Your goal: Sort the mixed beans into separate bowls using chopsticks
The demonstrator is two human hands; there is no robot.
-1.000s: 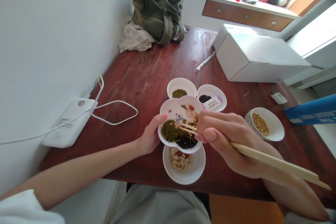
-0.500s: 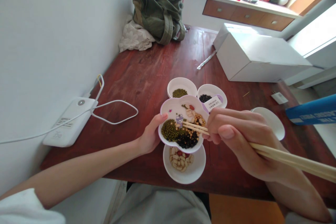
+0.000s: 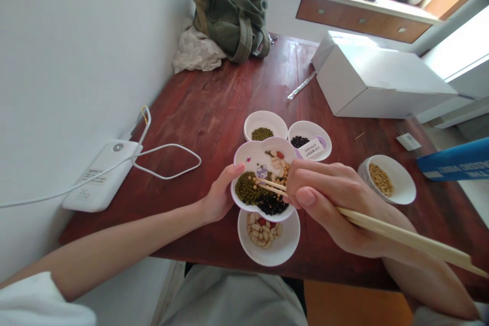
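My left hand [image 3: 223, 188] grips the left rim of a white plate with a wavy purple edge [image 3: 250, 153], thumb on top. On the plate lie green mung beans [image 3: 247, 188], black beans [image 3: 273, 205], yellow soybeans and some peanuts. My right hand [image 3: 336, 198] is closed around a pair of wooden chopsticks [image 3: 397, 234]. Their tips reach in among the beans on the plate, near the mung beans. Whether a bean is pinched between the tips I cannot tell. Part of the plate's right side is hidden behind my right fingers.
Around the plate stand a bowl of mung beans [image 3: 263, 118], a bowl of black beans [image 3: 319, 130], a bowl of soybeans [image 3: 403, 186] and a bowl of peanuts [image 3: 269, 260]. A white box [image 3: 385, 76], green bag [image 3: 229, 15], power bank [image 3: 101, 178] and blue object [image 3: 454, 160] lie farther out.
My right hand has moved left, carrying the chopstick tips toward the mung beans. The soybean bowl's contents have come into view. My left hand holds the plate as before.
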